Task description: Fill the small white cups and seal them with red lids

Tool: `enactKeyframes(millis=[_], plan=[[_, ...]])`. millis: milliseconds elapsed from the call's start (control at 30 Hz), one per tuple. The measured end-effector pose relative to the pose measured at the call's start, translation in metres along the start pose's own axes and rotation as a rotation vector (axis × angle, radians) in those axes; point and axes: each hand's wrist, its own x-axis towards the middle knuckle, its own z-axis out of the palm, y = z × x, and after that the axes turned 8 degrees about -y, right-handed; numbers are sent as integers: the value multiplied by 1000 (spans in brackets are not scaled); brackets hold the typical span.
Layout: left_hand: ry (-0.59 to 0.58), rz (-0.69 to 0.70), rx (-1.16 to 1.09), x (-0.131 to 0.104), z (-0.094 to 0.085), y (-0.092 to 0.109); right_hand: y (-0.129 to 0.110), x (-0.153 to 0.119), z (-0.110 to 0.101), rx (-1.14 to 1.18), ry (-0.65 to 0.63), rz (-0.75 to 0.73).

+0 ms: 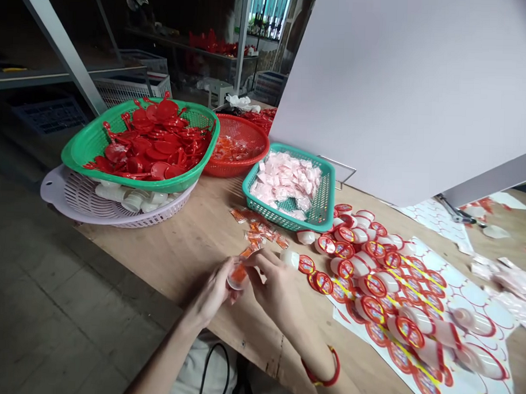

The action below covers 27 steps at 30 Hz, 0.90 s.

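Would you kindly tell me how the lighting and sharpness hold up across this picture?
Head view: the room behind is deep in shadow, while the window looks washed out; head view: the cups at lower right look smeared, softer than the green basin; head view: a soft shadow lies on the table beside the left hand.
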Motion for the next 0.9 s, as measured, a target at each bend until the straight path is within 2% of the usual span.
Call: enactKeyframes(millis=[100,233,333,433,500,567,633,667,800,900], plan=[[32,-26,21,-2,5,-3,0,-7,9,-69,15,-40],[100,-63,60,-11,7,-6,-6,-21,14,-183,-30,38],[122,-83,117,-18,7,-3,-14,-31,9,-53,-154,88],[69,-91,151,-23,8,1,-15,-35,-2,215,-238,63],[33,-78,162,-24,9,1,-6,-37,-13,333,-137,51],[60,-52,170,-24,9,0,10,-42,-27,327,61,87],[105,-53,160,-22,10,-3,31,-51,-43,172,193,179],[112,-74,146,-22,12,-5,43,-57,-50,44,209,241],[33,-201,34,-19,26,-11,87,-80,-61,-484,156,473],[-74,-244,-35,-15,42,-15,108,-88,-55,-623,142,529]])
